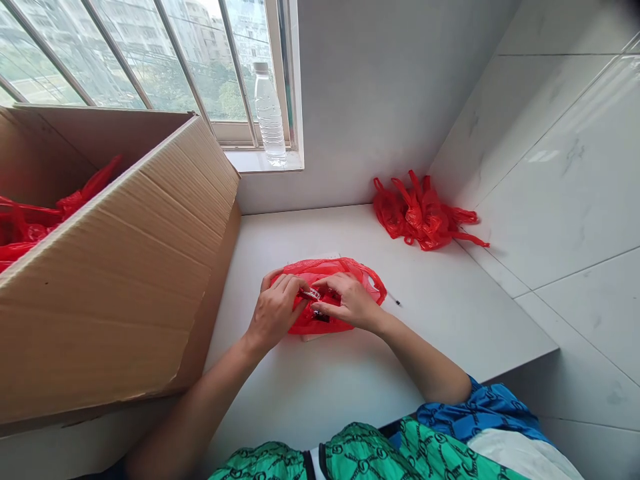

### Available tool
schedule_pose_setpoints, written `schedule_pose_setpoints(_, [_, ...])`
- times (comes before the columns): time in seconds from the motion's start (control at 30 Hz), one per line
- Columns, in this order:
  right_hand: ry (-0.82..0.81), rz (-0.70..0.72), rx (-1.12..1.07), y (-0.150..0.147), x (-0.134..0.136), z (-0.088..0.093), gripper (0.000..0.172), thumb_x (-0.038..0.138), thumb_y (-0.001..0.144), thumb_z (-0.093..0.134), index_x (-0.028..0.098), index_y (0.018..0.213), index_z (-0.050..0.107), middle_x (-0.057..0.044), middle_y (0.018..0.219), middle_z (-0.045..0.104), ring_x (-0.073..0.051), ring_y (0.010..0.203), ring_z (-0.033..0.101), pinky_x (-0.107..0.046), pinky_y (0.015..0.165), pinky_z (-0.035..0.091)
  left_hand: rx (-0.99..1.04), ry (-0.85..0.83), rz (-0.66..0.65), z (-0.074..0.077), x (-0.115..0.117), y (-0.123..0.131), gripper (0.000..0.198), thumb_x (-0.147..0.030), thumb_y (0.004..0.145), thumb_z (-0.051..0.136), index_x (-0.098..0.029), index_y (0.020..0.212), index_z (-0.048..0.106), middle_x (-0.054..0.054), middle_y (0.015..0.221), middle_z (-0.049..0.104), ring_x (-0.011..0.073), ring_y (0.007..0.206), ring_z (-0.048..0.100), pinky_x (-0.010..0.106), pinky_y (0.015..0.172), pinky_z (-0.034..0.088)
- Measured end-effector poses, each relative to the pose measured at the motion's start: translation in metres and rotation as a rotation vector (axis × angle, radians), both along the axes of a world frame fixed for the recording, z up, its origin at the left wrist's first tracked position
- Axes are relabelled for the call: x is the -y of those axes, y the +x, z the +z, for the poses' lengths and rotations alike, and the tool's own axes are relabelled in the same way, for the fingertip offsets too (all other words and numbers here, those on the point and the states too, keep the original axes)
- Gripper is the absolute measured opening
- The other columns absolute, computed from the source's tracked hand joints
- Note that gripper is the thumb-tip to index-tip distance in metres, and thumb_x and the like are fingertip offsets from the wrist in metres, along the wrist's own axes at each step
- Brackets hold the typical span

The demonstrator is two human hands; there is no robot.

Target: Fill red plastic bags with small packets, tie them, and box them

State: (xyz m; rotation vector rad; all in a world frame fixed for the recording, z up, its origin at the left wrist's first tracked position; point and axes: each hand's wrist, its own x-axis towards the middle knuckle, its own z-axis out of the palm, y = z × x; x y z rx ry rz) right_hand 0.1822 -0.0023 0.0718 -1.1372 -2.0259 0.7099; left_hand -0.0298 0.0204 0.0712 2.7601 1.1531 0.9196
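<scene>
Box (125, 267): left of bag (345, 270), just beside, open.
Counter (450, 313): under bag.
Pile (420, 213) of red bags: beyond bag, to right, well apart.
Left hand (274, 313): on bag's left end, fingers curled, pinching small piece (311, 293).
Right hand (350, 303): on bag's top, fingertips pinching same piece.
Piece sits atop bag, between both hands, equally near each, long axis roughly left-right; kind unclear.

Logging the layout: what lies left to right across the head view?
Cardboard box → left hand → right hand, both pinching the red plastic bag → heap of red bags → tiled wall.
</scene>
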Motion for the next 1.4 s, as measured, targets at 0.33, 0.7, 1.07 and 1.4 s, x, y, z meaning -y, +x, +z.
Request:
schedule_pose_setpoints(0.33, [-0.238,0.028,-0.372,0.004,0.001,0.001,0.027,0.03,0.088,0.067,0.023,0.114,0.067,-0.005,0.115,0.069,-0.018,0.102,0.068,-0.034,0.089,0.057,0.169,-0.247,0.003,0.002,0.005,-0.005,0.039,-0.026,0.092,0.056,-0.023,0.131,0.051,0.007,0.116,0.068,0.0222,0.107,0.065,0.038,0.092,0.053])
schedule_pose_setpoints(0.7, [-0.293,0.034,-0.375,0.003,0.0,-0.003,0.026,0.037,0.088,0.068,0.023,0.11,0.066,-0.003,0.102,0.072,-0.017,0.087,0.068,-0.033,0.079,0.058,0.38,-0.494,-0.013,0.005,0.008,-0.001,0.023,-0.039,0.096,0.057,-0.024,0.111,0.066,0.001,0.093,0.075,0.0171,0.086,0.071,0.029,0.079,0.058])
schedule_pose_setpoints(1.07, [-0.133,-0.283,0.276,0.029,-0.018,-0.022,0.021,0.013,0.094,0.046,0.021,0.09,0.064,-0.004,0.084,0.071,-0.019,0.074,0.066,-0.029,0.062,0.046,-0.257,-0.256,0.153,-0.011,-0.001,-0.014,0.029,-0.042,0.099,0.045,-0.027,0.095,0.07,0.003,0.091,0.073,0.0207,0.076,0.067,0.028,0.053,0.04])
schedule_pose_setpoints(1.4, [-0.165,-0.206,0.378,0.024,-0.016,-0.022,0.017,0.012,0.092,0.043,0.021,0.088,0.057,0.0,0.078,0.065,-0.015,0.066,0.058,-0.025,0.056,0.039,-0.434,-0.276,0.092,-0.015,-0.003,-0.002,0.038,-0.034,0.092,0.062,-0.02,0.127,0.062,0.01,0.125,0.065,0.0298,0.107,0.061,0.043,0.089,0.048])
